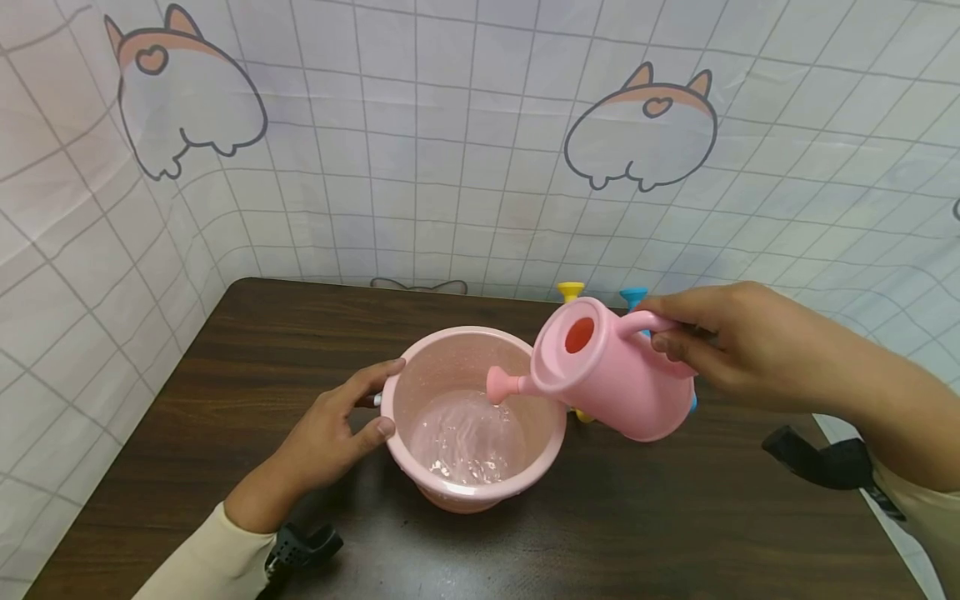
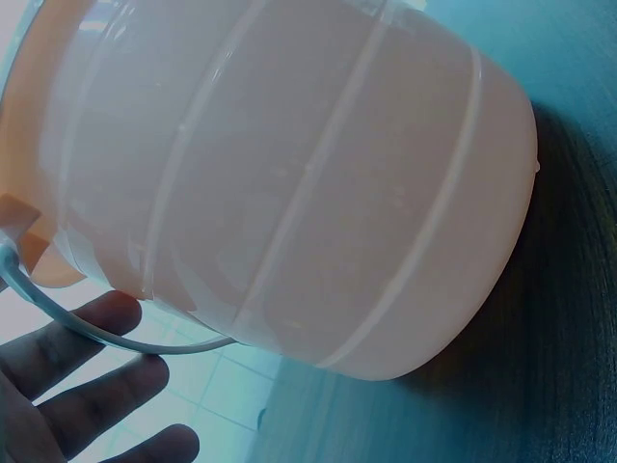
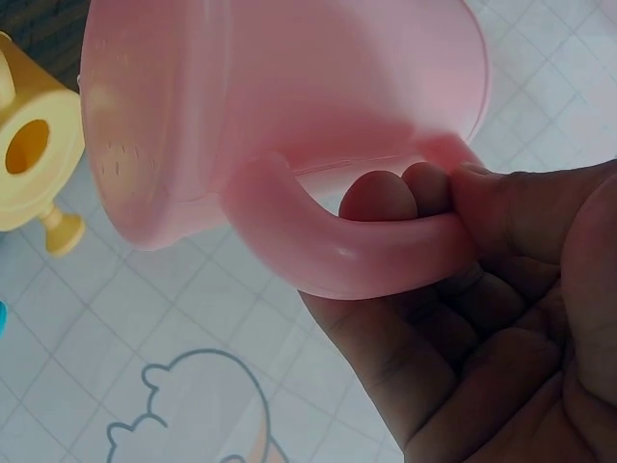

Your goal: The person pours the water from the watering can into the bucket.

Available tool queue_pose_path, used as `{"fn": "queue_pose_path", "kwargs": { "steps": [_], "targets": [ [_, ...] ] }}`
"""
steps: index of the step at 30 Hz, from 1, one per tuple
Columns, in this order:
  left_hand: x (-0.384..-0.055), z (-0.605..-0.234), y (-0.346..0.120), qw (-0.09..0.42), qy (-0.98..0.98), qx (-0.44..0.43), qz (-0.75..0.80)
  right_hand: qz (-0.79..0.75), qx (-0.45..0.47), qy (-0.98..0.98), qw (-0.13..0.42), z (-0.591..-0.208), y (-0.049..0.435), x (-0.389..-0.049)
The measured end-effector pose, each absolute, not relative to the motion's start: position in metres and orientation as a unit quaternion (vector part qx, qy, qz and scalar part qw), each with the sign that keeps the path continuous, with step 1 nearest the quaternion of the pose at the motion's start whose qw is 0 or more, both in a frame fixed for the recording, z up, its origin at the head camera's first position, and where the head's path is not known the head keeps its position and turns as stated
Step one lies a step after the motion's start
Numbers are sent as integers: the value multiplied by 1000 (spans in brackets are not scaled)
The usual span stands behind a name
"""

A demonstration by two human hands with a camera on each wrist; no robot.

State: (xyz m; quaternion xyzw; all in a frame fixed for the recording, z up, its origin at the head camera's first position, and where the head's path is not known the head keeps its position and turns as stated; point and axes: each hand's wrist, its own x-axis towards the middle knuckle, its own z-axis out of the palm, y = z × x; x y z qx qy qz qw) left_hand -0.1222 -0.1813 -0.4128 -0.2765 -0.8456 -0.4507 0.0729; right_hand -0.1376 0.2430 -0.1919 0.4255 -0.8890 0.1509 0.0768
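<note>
A pink bucket (image 1: 465, 498) stands on the dark wooden table, with rippling water (image 1: 468, 437) inside. My left hand (image 1: 330, 425) rests at its left rim, thumb and index finger spread apart and touching it. In the left wrist view, other fingers (image 2: 96, 405) of that hand stretch out beside the bucket's thin handle (image 2: 125, 342). My right hand (image 1: 738, 346) grips the handle of a pink watering can (image 1: 622, 379), seen closely in the right wrist view. The can is tilted left, its spout (image 1: 501, 385) over the bucket's opening; a little water shows just below the spout.
Behind the pink can, partly hidden, are a yellow watering can (image 3: 43, 145) and blue parts (image 1: 633, 296) of another object. A white grid-patterned curtain (image 1: 465, 167) hangs behind the table (image 1: 300, 333). Dark straps are on both wrists.
</note>
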Motion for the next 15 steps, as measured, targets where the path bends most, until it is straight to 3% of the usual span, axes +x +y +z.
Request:
{"fn": "queue_pose_path", "kwargs": {
  "steps": [15],
  "targets": [
    [-123, -414, -182, 75, -841, -283, -454, 146, 420, -894, 56, -187, 237, -138]
  ]
}}
